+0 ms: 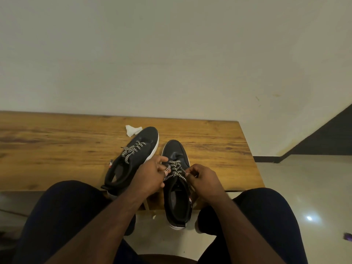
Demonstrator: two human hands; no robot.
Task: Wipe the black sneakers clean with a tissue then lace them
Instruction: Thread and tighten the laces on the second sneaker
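Two black sneakers with white soles lie on a wooden table (57,149), toes pointing away from me. The left sneaker (137,155) carries a black-and-white lace through its eyelets. The right sneaker (176,189) hangs its heel over the table's near edge. My left hand (150,178) pinches the checked lace (176,169) on the right sneaker's left side. My right hand (203,181) pinches the same lace on the right side. A crumpled white tissue (133,129) lies just beyond the left sneaker's toe.
The table stands against a plain light wall (171,54). My knees in dark trousers (66,216) flank the near edge. A pale tiled floor (304,187) lies to the right, with a dark skirting strip (323,138) along the wall.
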